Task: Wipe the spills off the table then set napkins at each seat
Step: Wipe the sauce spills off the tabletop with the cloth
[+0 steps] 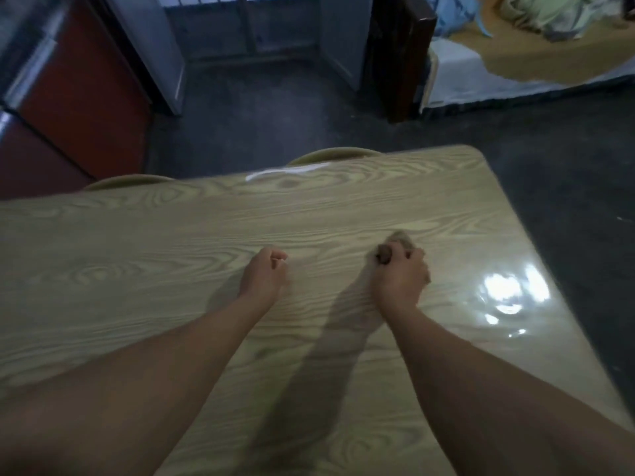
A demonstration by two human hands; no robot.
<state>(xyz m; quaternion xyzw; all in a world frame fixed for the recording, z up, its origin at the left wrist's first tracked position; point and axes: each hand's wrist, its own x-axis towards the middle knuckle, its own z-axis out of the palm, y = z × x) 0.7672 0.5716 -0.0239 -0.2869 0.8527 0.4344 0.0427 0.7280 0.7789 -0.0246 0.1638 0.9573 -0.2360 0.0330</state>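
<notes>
Head view: the right hand (400,276) clamps its curled fingers on a brownish cloth (400,239) against the wooden table (137,255), right of centre. Beside it the left hand (266,274) is curled into an empty fist

cloth (400,239) blurred, mostly hidden by right hand (400,278), table (137,252) cut off left
</notes>
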